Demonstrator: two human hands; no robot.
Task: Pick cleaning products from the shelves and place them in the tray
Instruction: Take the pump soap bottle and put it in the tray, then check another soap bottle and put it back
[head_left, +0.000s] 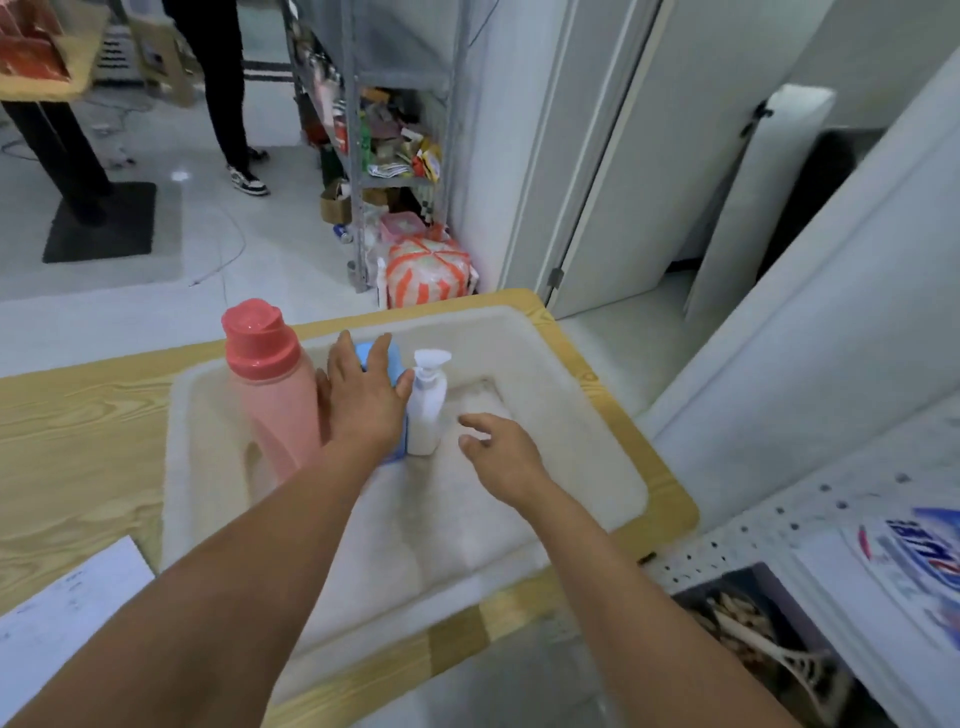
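Wood-grain table (78, 441) carries the white tray (519, 499), which sits at its far right corner.

1. Contents. Three products stand upright in a row on the tray's left half: pink bottle (270, 395), blue container (399, 364), white pump bottle (427, 410). Each stands just beside the next.
2. Left hand (363, 400). My fingers lie spread and nearly straight over the blue container's top. I cannot tell whether they press down.
3. Right hand (501, 457). It hovers over the bare tray floor just right of the pump bottle, with its fingers loosely apart and holding nothing.
4. Step in hand. I judge this as placement: I am settling the blue container into the row.
5. Next move. Lift the left hand straight up so neither neighbour tips. Then turn to the shelf (779, 525) at right for another product and set it on the tray's free right half.
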